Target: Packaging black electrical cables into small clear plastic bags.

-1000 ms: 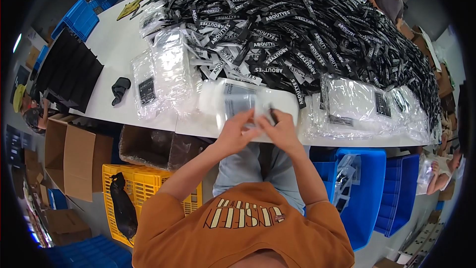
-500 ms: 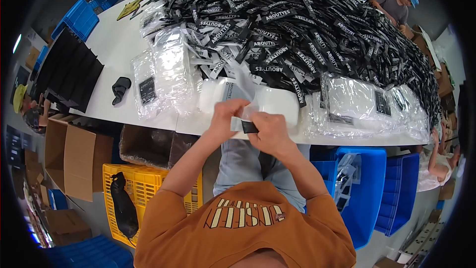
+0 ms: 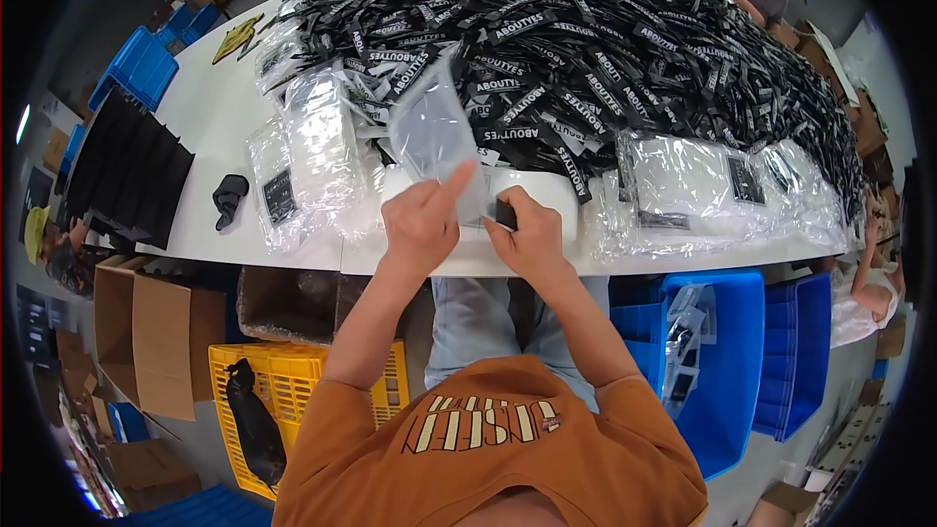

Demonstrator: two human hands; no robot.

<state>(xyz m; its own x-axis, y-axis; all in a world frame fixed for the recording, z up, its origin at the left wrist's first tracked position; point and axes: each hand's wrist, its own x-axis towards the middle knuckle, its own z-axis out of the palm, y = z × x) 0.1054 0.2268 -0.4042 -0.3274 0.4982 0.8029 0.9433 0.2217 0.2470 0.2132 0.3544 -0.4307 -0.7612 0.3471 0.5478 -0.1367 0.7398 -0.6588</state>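
My left hand [image 3: 422,224] is closed on the edge of a clear plastic bag [image 3: 429,125], with its index finger raised along the film. The bag stands up above the hand, tilted to the left, against the pile of black strips with white lettering [image 3: 586,49]. Close beside it, my right hand [image 3: 530,234] pinches a small black folded strip [image 3: 504,214] between thumb and fingers at the bag's lower end. Whether the strip is inside the bag I cannot tell. Under both hands lies a smooth white stack [image 3: 554,195] on the white table [image 3: 200,127].
Clear packs of bags [image 3: 320,132] lie left, others [image 3: 683,181] right. A black ribbed stack [image 3: 132,161] and black object [image 3: 229,200] sit farther left. Below the edge are a yellow crate [image 3: 307,361], cardboard box [image 3: 176,351] and blue bin [image 3: 727,371]. Co-workers are around the table.
The hands have moved apart slightly. The clear bag has swung up and to the left, with the left index finger now extended. The black strip stays in my right hand.
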